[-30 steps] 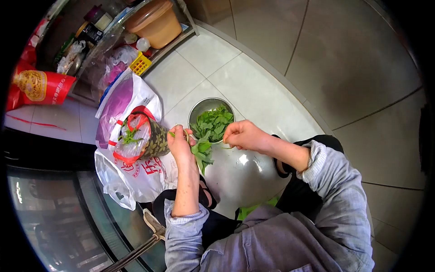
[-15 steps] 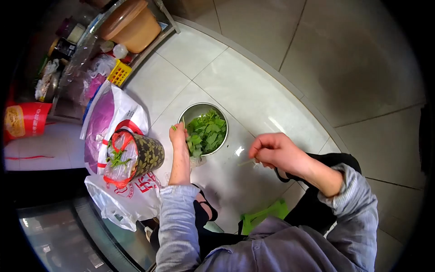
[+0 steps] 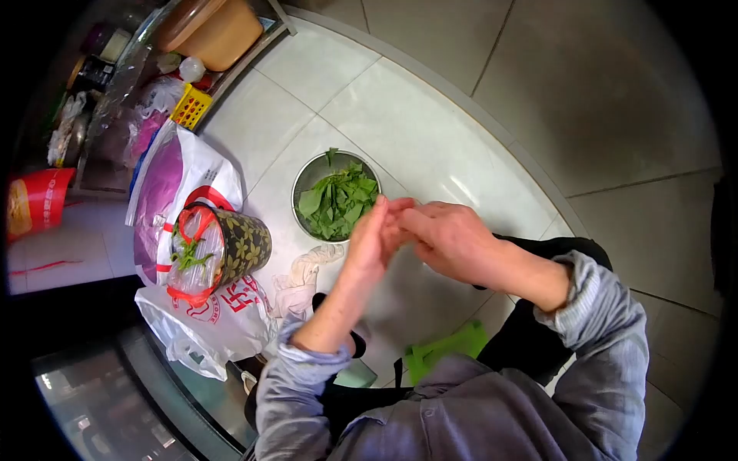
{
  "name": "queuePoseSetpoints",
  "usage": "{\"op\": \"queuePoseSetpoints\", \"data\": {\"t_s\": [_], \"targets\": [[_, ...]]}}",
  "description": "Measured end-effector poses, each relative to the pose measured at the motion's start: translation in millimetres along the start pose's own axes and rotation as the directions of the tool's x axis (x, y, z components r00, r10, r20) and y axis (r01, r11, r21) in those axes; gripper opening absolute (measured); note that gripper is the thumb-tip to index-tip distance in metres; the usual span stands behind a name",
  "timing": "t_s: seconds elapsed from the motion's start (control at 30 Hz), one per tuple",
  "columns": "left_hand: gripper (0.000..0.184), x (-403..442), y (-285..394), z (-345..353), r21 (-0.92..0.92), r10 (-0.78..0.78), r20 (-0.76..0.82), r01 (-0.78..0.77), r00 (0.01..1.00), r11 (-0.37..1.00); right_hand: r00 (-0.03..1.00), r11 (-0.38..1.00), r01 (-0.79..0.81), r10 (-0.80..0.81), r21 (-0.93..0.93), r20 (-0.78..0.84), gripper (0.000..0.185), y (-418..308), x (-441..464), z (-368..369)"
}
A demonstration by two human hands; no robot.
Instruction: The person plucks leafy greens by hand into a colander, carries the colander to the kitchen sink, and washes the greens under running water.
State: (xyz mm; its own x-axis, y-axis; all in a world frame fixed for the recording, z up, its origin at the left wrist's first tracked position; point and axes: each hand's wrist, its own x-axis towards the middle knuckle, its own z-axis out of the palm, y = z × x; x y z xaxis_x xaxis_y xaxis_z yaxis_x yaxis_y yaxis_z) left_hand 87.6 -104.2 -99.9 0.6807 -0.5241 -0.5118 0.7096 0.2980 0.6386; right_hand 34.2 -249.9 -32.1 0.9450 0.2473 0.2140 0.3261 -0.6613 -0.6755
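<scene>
A round metal bowl (image 3: 296, 201) on the tiled floor holds a heap of torn green leaves (image 3: 342, 201). My left hand (image 3: 369, 244) is just beyond the bowl's lower right rim, palm turned toward the other hand and fingers drawn together. My right hand (image 3: 453, 238) meets it there, its fingers bent in and touching the left fingertips. Whatever lies between the two hands is hidden. A crumpled pale cloth (image 3: 306, 276) lies on the floor below the bowl.
Left of the bowl stands a flower-patterned bin (image 3: 247, 244) lined with a plastic bag, green scraps on top. White plastic bags (image 3: 223, 326) lie around it. A shelf with an orange basin (image 3: 223, 34) and a yellow basket (image 3: 191, 106) is at upper left. A green stool (image 3: 446, 349) is below.
My left hand has left the bowl's left rim and moved right to meet my right hand. My right hand has shifted slightly left and up. A thin stem seen in it earlier is now hidden.
</scene>
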Motion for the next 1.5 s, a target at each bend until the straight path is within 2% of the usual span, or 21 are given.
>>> {"op": "queuePoseSetpoints", "data": {"t_s": [0.07,0.3,0.4,0.43,0.47,0.6,0.67,0.73,0.8,0.87,0.93,0.97,1.03,1.13,1.17,1.2,1.23,1.27,1.33,1.43,1.5], "targets": [[0.03,-20.6,-15.6,14.6,-0.353,-0.15,-0.023,0.133,0.988,0.926,0.994,0.972,0.111,-0.108,-0.208,0.026,0.017,-4.4,-2.5,10.4],[0.032,-41.4,-11.3,-25.7,-0.495,-0.109,-0.282,-0.048,0.953,0.868,0.877,0.804,0.478,-0.414,-0.354,0.243,0.023,-27.1,5.3,57.5],[0.031,-39.1,5.3,-81.7,-0.485,-0.069,-0.501,-0.213,0.863,0.848,0.786,0.708,0.592,-0.612,-0.385,0.082,0.025,-35.6,16.7,78.6],[0.022,-47.7,12.0,-107.5,-0.47,0.047,-0.395,-0.246,0.917,0.848,0.783,0.725,0.6,-0.618,-0.338,0.065,0.027,-36.4,18.6,82.4],[0.019,-41.2,26.9,-114.9,-0.416,-0.027,-0.668,-0.343,0.744,0.842,0.808,0.768,0.57,-0.588,-0.292,0.032,0.026,-38.6,23.1,86.8],[0.015,-89.7,107.3,-201.4,0.184,0.438,-0.421,-0.398,0.794,0.899,0.961,0.943,0.276,-0.265,-0.188,0.082,0.021,-16.5,46.4,76.6],[0.021,-83.4,166.3,-248.4,-0.095,0.366,-0.797,-0.698,0.481,0.71,0.987,0.974,0.019,0.019,-0.226,0.162,0.015,9.2,57.0,68.2],[0.013,-104.4,209.8,-304.3,0.361,0.725,-0.474,-0.641,0.5,0.677,0.965,0.948,-0.142,0.196,-0.284,0.171,0.012,47.8,47.4,67.3],[0.04,-85.4,251.1,-376.7,0.847,0.963,-0.209,-0.462,0.168,0.264,0.946,0.927,-0.233,0.286,-0.295,0.151,0.013,87.8,29.2,84.8],[0.066,-73.3,257.4,-384.6,0.96,0.985,-0.165,0.222,-0.046,0.171,0.88,0.876,-0.409,0.453,-0.255,0.145,0.014,124.9,-1.0,118.5],[0.073,-86.3,238.7,-326.1,0.8,0.977,-0.198,0.589,0.081,0.113,0.784,0.802,-0.58,0.597,-0.139,0.172,0.016,160.0,-47.9,159.9],[0.06,-81.5,223.0,-321.7,0.855,0.987,-0.04,0.516,0.156,-0.047,0.745,0.766,-0.64,0.637,-0.056,0.199,0.017,173.2,-74.2,180.1],[0.034,-59.2,150.2,-242.0,0.974,0.969,-0.159,0.194,0.19,0.122,0.57,0.609,-0.774,0.79,-0.176,0.226,0.016,175.3,-112.1,210.8],[0.02,-26.6,11.8,-270.1,1.0,0.818,-0.009,0.015,0.575,0.0,0.563,0.546,-0.794,0.826,-0.269,0.016,0.016,179.9,-148.4,253.3],[0.02,-31.0,-26.3,-238.3,0.989,0.605,-0.145,0.135,0.783,0.061,0.583,0.549,-0.782,0.812,-0.295,-0.037,0.016,180.4,-153.7,263.5],[0.019,-28.8,-79.4,-248.0,0.949,0.444,-0.307,0.236,0.841,0.209,0.602,0.55,-0.771,0.793,-0.321,-0.089,0.017,182.3,-159.0,272.6],[0.02,-36.1,-117.4,-250.4,0.912,0.321,-0.372,0.278,0.871,0.303,0.636,0.573,-0.735,0.768,-0.362,-0.077,0.016,187.9,-166.5,284.1],[0.026,-42.6,-153.7,-258.8,0.924,0.302,-0.378,0.376,0.875,0.067,0.668,0.593,-0.698,0.741,-0.402,-0.068,0.014,195.5,-174.7,296.5],[0.031,-54.6,-205.7,-258.1,0.805,0.25,-0.593,0.562,0.765,0.189,0.694,0.607,-0.652,0.719,-0.455,-0.035,0.013,199.6,-180.1,301.0],[0.021,-54.8,-270.4,-270.4,0.703,0.481,-0.708,0.586,0.517,0.404,0.691,0.634,-0.622,0.72,-0.46,0.058,0.013,184.2,-150.7,282.0],[0.017,-37.2,-278.0,-263.6,0.653,0.411,-0.749,0.474,0.521,0.591,0.678,0.66,-0.632,0.725,-0.407,0.122,0.013,174.3,-134.4,270.8]]}}
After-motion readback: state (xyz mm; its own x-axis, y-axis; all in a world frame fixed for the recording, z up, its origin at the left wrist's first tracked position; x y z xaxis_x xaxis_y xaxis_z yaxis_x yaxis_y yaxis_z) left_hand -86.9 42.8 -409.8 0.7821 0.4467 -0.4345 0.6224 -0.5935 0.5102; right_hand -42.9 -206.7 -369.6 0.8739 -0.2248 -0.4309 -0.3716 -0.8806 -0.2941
